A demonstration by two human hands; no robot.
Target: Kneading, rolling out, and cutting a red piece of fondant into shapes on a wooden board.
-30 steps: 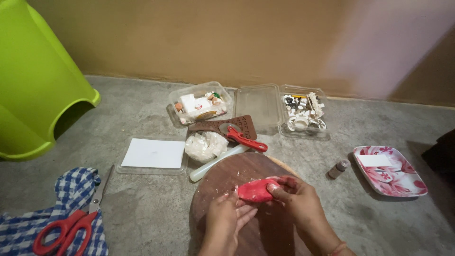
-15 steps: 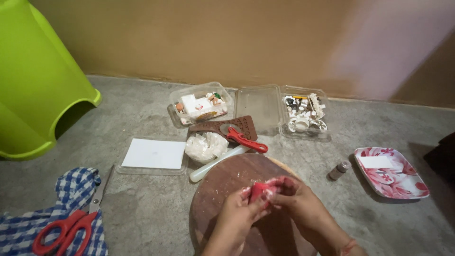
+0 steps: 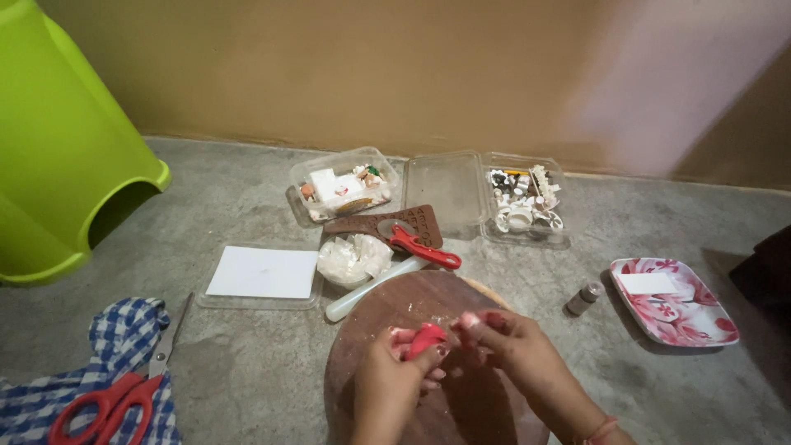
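Note:
Both my hands work a lump of red dough [image 3: 426, 339] above a round brown wooden board [image 3: 395, 309] on the floor. My left hand [image 3: 391, 387] cups the lump from below and from the left. My right hand [image 3: 511, 350] pinches its right side with the fingertips. The dough is folded into a small wad, partly hidden by my fingers.
Beyond the board lie a white rolling pin [image 3: 375, 288], a red-handled cutter wheel [image 3: 416, 244] on a brown mould [image 3: 362, 224], a white bag [image 3: 354, 259], three clear plastic boxes [image 3: 342, 183] [image 3: 449, 188] [image 3: 525, 200], a floral tray [image 3: 671, 301], a small bottle [image 3: 583, 297], red scissors [image 3: 107, 400] on checked cloth, a green stool [image 3: 66, 156].
The flat red sheet held between my hands a second ago has been folded and squeezed into a small wad; my hands have drawn closer together.

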